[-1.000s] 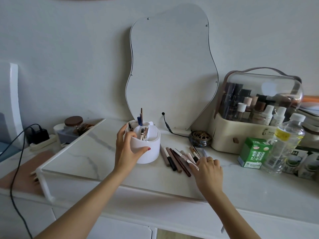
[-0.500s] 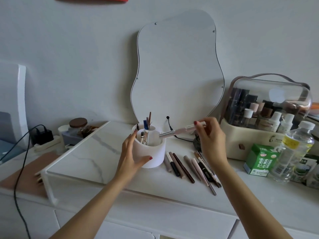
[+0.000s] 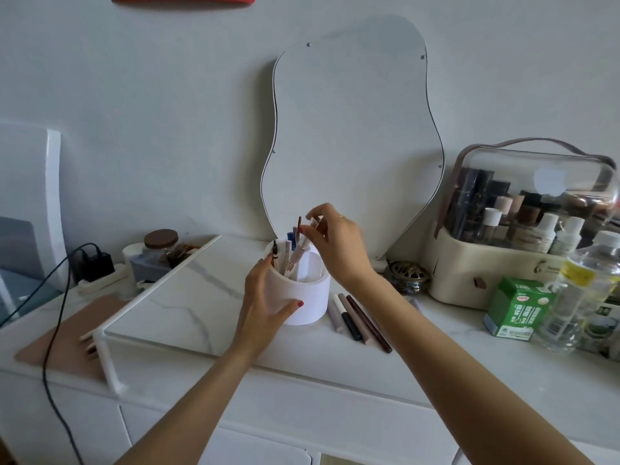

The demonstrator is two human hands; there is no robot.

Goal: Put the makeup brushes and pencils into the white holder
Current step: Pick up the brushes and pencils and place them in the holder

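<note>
While the bench (image 3: 419, 357) carries everything, the white holder (image 3: 303, 297) stands mid-bench with the left hand (image 3: 265, 307) wrapped around its near-left wall. Above its rim the right hand (image 3: 335, 243) pinches one pale pencil (image 3: 300, 248), tip down into a compartment. Four loose pencils (image 3: 357, 317) lie just right of the holder, long axes running near to far, nearer the right hand.

holder (image 3: 303, 297): matt white plastic | countertop (image 3: 188, 297): smooth marble-look | organizer lid (image 3: 536, 182): glossy clear plastic
</note>
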